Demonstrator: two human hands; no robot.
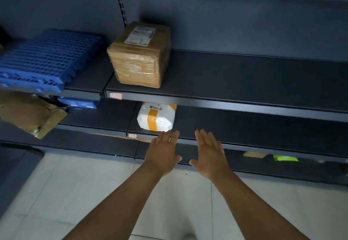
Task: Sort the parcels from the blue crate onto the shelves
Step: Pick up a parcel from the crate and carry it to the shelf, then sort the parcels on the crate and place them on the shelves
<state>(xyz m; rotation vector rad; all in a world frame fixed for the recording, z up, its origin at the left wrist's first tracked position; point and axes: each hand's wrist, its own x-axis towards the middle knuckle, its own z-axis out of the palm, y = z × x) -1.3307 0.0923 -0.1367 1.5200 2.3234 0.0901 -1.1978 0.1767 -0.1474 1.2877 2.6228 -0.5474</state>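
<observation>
Head view: both hands [162,154] [210,156] flat-fingered before white parcel [156,117].

1. Dark grey metal shelving [244,74] stands tiered against a matching back panel [244,23].
2. A slotted upright [121,8] divides the bays.
3. Pale tiled floor [56,192] lies below.
4. Light is dim.

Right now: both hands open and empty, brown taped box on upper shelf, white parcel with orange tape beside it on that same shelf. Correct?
One error. The white parcel with orange tape sits on the shelf below the brown taped box, not beside it, as the head view shows. The left hand and right hand are open and empty.
</observation>
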